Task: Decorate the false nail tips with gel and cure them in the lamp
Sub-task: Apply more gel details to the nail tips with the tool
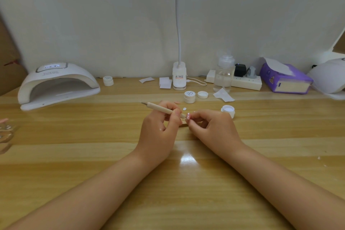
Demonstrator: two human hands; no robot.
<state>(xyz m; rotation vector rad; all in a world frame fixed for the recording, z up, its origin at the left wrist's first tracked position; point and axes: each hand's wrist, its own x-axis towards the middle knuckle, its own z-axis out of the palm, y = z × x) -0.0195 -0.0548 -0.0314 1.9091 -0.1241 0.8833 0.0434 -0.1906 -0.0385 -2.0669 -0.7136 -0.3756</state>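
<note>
The left hand (158, 125) pinches a cream-handled gel pen (162, 109) whose long axis runs up-left to down-right, its working end touching the nail tip (188, 116) pinched in the right hand (211, 127) just beside it. The open gel pot (228, 110) sits just beyond the right hand, its nearer reach; the curing lamp (57, 85) stands well apart, far-left on the worktop (186, 183), on the left hand's side.

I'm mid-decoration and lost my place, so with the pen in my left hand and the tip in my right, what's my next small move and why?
Probably ease the pen in your left hand across the nail tip pinched by your right hand. Its working end already meets the tip, and the curing lamp sits open at far left for later.
</note>
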